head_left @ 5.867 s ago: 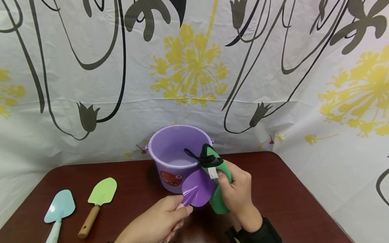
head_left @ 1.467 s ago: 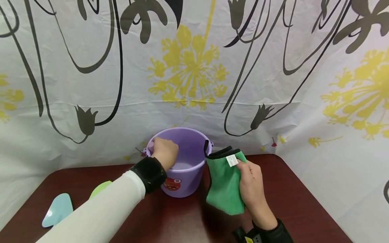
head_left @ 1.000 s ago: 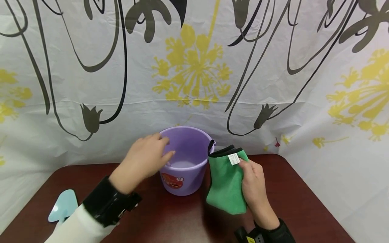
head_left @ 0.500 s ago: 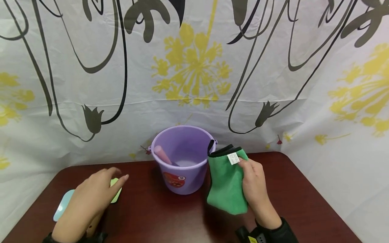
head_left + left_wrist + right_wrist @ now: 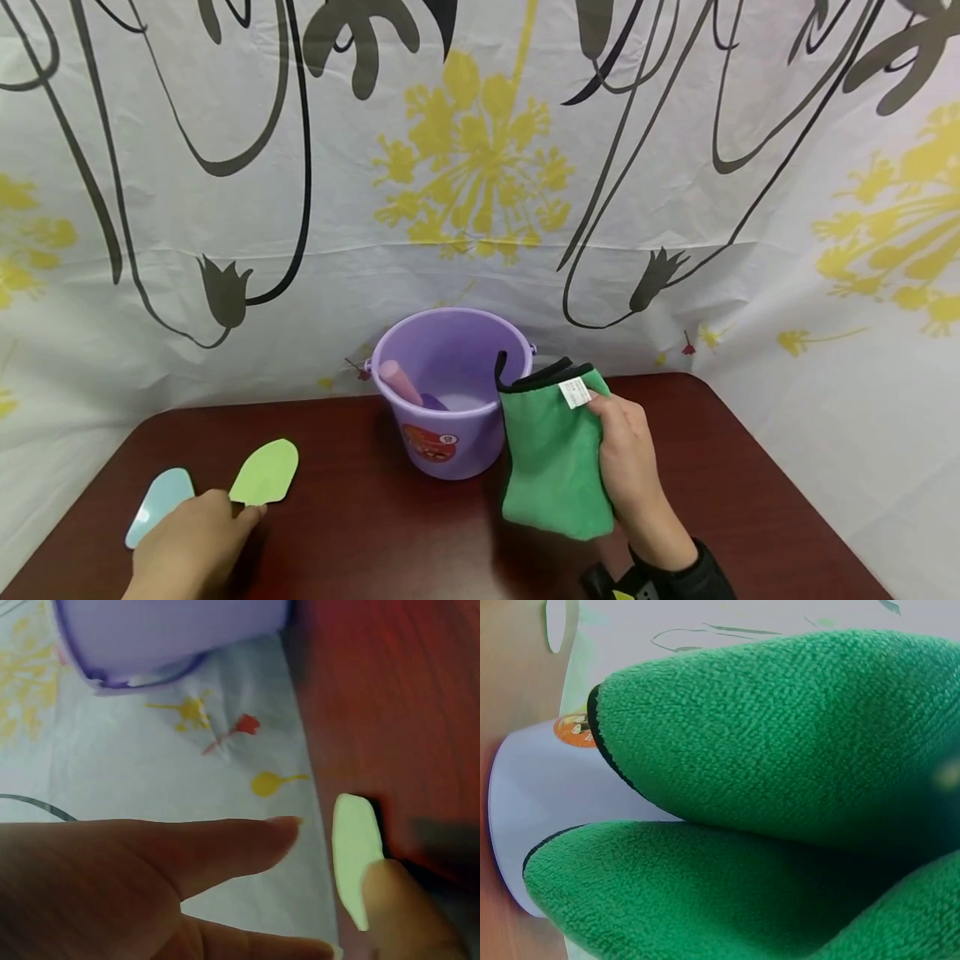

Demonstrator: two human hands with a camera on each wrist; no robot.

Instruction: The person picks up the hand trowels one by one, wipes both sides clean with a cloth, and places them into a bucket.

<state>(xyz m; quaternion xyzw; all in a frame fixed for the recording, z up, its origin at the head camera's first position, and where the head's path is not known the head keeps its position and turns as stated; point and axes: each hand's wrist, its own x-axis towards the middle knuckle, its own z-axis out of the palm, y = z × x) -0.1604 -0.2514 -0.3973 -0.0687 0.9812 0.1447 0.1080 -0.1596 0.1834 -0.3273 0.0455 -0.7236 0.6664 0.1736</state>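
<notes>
My left hand (image 5: pixel 191 542) reaches down over the handle end of a light-green trowel (image 5: pixel 266 471) lying on the table, hiding that handle in the head view. The left wrist view shows the thumb and a finger spread apart, short of the trowel's wooden handle (image 5: pixel 405 915). My right hand (image 5: pixel 630 467) pinches a folded green towel (image 5: pixel 555 458) with black edging and a white tag, holding it up in front of the bucket's right side. Inside the purple bucket (image 5: pixel 453 442) a purple trowel leans, its pink handle (image 5: pixel 399 382) against the left rim.
A light-blue trowel (image 5: pixel 159 504) lies left of the green one, partly covered by my left hand. The dark red-brown table (image 5: pixel 360 533) has rounded back corners. Behind it hangs a white sheet (image 5: pixel 330 208) printed with yellow and grey flowers.
The purple trowel was let go inside the bucket. My left hand left the bucket and moved down to the left, to the green trowel. My right hand stays with the towel, now hanging more spread.
</notes>
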